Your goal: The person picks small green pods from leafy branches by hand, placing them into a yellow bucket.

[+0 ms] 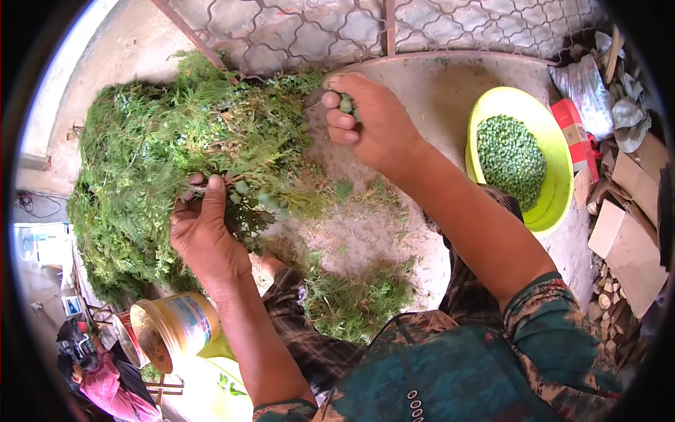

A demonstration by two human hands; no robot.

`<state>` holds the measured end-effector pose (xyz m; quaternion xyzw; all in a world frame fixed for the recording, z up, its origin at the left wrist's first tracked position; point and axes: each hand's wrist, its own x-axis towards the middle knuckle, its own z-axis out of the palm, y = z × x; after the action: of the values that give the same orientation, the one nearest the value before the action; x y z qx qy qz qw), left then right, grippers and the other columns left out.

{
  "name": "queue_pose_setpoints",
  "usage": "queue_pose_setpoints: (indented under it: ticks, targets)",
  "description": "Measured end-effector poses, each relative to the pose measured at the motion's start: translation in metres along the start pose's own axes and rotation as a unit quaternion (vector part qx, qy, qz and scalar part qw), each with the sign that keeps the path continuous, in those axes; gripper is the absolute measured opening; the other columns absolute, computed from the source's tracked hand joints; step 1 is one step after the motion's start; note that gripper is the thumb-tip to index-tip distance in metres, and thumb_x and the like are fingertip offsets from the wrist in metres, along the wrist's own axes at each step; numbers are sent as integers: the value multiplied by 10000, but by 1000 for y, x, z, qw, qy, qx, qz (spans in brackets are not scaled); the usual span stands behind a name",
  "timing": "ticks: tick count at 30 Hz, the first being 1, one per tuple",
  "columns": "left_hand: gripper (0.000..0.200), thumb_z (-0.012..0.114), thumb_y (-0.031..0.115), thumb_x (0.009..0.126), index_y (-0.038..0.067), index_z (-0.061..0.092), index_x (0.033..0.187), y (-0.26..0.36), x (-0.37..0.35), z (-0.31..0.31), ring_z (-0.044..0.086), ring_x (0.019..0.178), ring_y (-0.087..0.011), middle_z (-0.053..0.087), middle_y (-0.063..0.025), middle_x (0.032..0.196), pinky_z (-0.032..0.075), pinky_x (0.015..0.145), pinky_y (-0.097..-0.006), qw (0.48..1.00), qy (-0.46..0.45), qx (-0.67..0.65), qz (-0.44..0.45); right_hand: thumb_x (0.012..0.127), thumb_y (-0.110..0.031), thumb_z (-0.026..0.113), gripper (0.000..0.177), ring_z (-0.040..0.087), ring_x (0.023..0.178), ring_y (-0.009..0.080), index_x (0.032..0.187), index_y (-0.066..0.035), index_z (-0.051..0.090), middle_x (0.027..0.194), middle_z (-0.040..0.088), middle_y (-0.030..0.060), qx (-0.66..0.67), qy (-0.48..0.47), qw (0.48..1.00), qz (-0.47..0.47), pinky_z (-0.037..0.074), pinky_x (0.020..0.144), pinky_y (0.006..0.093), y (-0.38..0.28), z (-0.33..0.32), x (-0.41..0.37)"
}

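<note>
Left hand (212, 239): pinching a leafy sprig (246, 204) before the green heap (140, 155); sprig probably light, springy, stem offering the best hold. Right hand (380, 123): curling around small green fruits (346, 105), seemingly firm, apt to roll.

- Wavy metal mesh (478, 27) in a rusty frame along the top edge
- Pale, dusty floor (439, 91), sunlit in patches
- Flattened cardboard (624, 228) and chopped wood (606, 304) heaped at the right
- Dark cables (31, 204) at the left
- Glaring light at the lower left
</note>
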<state>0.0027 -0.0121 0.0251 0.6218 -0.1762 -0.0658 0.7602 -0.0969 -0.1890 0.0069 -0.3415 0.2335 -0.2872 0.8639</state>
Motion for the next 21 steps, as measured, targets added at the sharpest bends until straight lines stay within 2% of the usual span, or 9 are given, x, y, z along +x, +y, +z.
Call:
queue_pose_setpoints:
  ticks: [1, 5, 9, 11, 12, 13, 15, 19, 21]
  targets:
    - [164, 654, -27, 766, 22, 579, 903, -3, 1, 0, 602, 774, -154, 606, -63, 874, 502, 712, -258, 1000, 4, -4, 4, 882, -213, 497, 162, 381, 423, 47, 806, -71, 477, 682, 491, -2, 90, -31, 995, 40, 282, 352, 174, -3, 0, 1]
    - [161, 650, -18, 773, 12, 557, 901, -9, 2, -1, 591, 791, -152, 579, -56, 872, 490, 714, -254, 998, 23, -9, -64, 882, -275, 515, 221, 386, 425, 44, 788, -79, 482, 684, 496, -8, 72, -138, 981, 114, 281, 348, 171, 5, 5, -18]
    - [164, 658, 4, 777, 10, 559, 907, -10, 4, -3, 552, 785, -132, 566, -48, 883, 460, 695, -235, 999, 30, 26, -37, 869, -281, 551, 256, 441, 474, 59, 764, -51, 516, 645, 512, 0, -144, -183, 965, 122, 324, 393, 204, 10, 6, -43]
    - [165, 659, 10, 778, 9, 560, 910, -7, 4, -2, 550, 785, -129, 566, -47, 879, 453, 700, -231, 997, 39, 54, -41, 852, -245, 581, 243, 489, 565, 102, 843, -5, 547, 657, 536, 25, -443, -209, 860, -143, 382, 511, 239, 24, 4, -45]
    - [173, 660, 19, 781, 6, 560, 922, -9, 5, -3, 547, 783, -130, 567, -49, 881, 451, 713, -238, 997, 37, 55, -35, 821, -210, 612, 255, 511, 651, 154, 933, 9, 547, 679, 554, 62, -440, -184, 868, -142, 402, 617, 283, 26, 7, -50]
    - [173, 660, 19, 781, 6, 560, 922, -9, 4, -3, 547, 783, -130, 567, -49, 881, 451, 713, -238, 997, 38, 55, -35, 821, -210, 612, 255, 511, 651, 154, 933, 9, 547, 679, 554, 62, -440, -185, 867, -142, 402, 617, 283, 30, 8, -51]
    - [174, 658, 21, 784, 5, 559, 926, -8, 3, 0, 547, 780, -132, 570, -54, 884, 460, 709, -243, 997, 30, 31, -56, 791, -218, 591, 250, 555, 609, 338, 882, 2, 514, 615, 526, 186, -447, -116, 854, -240, 418, 563, 394, 41, 9, -48]
    - [173, 659, 26, 784, 6, 556, 922, -14, 2, 7, 556, 771, -136, 572, -57, 877, 483, 687, -251, 999, 20, 41, -12, 791, -202, 566, 228, 551, 668, 411, 851, 10, 508, 662, 554, 221, -477, -107, 832, -264, 433, 591, 446, 48, 14, -40]
    - [165, 653, 34, 791, 5, 555, 921, -13, 3, 6, 565, 765, -140, 577, -57, 865, 502, 672, -263, 991, 33, 131, 6, 788, -172, 537, 191, 553, 682, 430, 808, 14, 496, 682, 562, 239, -552, -110, 785, -259, 442, 602, 483, 47, 14, -35]
